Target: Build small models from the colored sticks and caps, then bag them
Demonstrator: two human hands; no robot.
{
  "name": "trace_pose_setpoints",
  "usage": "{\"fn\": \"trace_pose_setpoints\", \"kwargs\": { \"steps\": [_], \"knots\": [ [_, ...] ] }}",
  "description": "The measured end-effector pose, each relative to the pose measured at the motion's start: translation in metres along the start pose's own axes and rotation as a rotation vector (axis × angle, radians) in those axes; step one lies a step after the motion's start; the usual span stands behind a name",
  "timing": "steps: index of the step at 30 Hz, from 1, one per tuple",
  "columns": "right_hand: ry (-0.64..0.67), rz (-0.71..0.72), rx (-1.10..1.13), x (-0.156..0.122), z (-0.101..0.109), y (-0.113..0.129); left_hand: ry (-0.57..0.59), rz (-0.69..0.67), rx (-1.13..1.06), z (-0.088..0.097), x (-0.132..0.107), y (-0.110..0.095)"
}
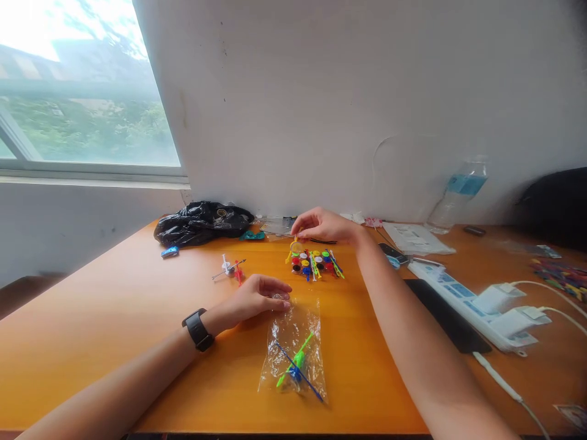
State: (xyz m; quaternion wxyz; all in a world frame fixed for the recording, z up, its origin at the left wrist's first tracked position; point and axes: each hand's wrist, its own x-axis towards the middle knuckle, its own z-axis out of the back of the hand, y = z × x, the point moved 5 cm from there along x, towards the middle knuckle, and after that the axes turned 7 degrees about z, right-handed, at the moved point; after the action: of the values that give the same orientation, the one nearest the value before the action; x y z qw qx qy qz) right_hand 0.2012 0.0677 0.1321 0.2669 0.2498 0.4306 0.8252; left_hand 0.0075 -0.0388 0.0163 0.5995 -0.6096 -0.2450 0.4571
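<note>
My left hand (259, 296), with a dark watch at the wrist, is closed on the upper end of a clear plastic bag (312, 330). Inside or under that film lie a green plastic stick (298, 357) and a blue plastic stick (309, 383), crossed over each other; each has a small bulky part near the middle. Farther back, my right hand (323, 225) pinches a yellow plastic piece (294, 244) from above. Just below it sits a group of coloured round plastic pieces (303, 256) and thin sticks (315, 267). Its fingertips partly hide the yellow piece.
Left of the group lie white and red plastic pieces (232, 269). A black plastic bag (202, 223) and a blue packet (170, 252) rest farther left. On the right are a power strip (452, 293), a dark flat device (440, 311), a bottle (461, 192) and cables.
</note>
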Motion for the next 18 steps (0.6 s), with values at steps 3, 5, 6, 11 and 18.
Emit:
{"fn": "trace_pose_setpoints", "kwargs": {
  "steps": [3,5,6,11,18],
  "knots": [
    [0.073,-0.031,-0.010,-0.007,-0.003,0.011,-0.055,0.016,-0.015,0.002,-0.001,-0.001],
    [0.159,-0.060,-0.037,-0.009,-0.009,0.016,-0.092,0.017,-0.028,0.004,-0.002,-0.003],
    [0.198,-0.078,-0.054,-0.009,-0.012,0.017,-0.105,0.013,-0.039,0.004,-0.003,-0.003],
    [0.225,-0.154,-0.103,-0.004,-0.019,0.013,-0.137,-0.027,-0.093,0.006,-0.003,-0.005],
    [0.218,-0.123,-0.127,-0.001,-0.018,0.010,-0.147,-0.075,-0.093,0.008,-0.001,-0.005]
  ]
}}
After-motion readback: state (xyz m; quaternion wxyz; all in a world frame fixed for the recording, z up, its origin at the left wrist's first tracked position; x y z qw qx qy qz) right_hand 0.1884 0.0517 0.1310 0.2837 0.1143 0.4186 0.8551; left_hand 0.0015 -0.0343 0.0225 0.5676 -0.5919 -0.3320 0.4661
